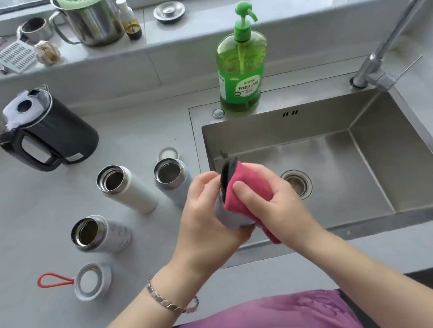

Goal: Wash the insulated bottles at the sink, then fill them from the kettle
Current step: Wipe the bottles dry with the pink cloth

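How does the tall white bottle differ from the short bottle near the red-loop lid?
The tall white bottle is longer than the short bottle. The tall white bottle is plain; the short bottle has faint grey marks. Both stand open on the counter, lids off.

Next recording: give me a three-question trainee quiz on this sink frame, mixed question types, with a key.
1. How many open bottles stand on the counter left of the sink?
2. True or false: the right hand grips a pink cloth against the grey item held by the left hand.
3. What stands on the sink's back rim? A. a red mug B. a green soap bottle C. a frying pan
Key: 1. three; 2. true; 3. B.
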Demonstrator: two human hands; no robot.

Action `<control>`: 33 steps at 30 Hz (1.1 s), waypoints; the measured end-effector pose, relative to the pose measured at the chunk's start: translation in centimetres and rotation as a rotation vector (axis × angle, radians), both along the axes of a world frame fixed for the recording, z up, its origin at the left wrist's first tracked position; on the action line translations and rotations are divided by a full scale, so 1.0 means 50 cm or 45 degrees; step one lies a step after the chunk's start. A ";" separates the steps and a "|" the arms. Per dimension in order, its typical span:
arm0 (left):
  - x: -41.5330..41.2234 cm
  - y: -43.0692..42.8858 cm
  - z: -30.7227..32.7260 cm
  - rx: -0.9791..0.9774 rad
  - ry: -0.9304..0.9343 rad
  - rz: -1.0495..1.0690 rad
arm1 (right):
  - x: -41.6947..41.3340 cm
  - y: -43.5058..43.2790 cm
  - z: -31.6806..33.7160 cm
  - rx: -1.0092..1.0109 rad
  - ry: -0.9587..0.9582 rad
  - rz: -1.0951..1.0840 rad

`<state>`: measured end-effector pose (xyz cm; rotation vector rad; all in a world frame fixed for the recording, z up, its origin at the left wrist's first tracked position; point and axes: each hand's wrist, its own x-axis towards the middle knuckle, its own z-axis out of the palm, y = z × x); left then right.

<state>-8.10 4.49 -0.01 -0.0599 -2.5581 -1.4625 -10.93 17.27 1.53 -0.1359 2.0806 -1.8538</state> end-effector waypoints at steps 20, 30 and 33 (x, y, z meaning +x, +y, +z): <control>0.023 -0.009 -0.021 0.183 -0.100 -0.128 | -0.012 -0.010 0.015 0.014 -0.336 -0.081; -0.004 -0.012 -0.016 0.601 -0.346 0.237 | 0.004 -0.004 -0.009 -0.206 -0.426 -0.170; -0.023 -0.022 -0.009 0.530 -0.453 0.258 | 0.000 0.009 -0.014 -0.226 -0.405 -0.153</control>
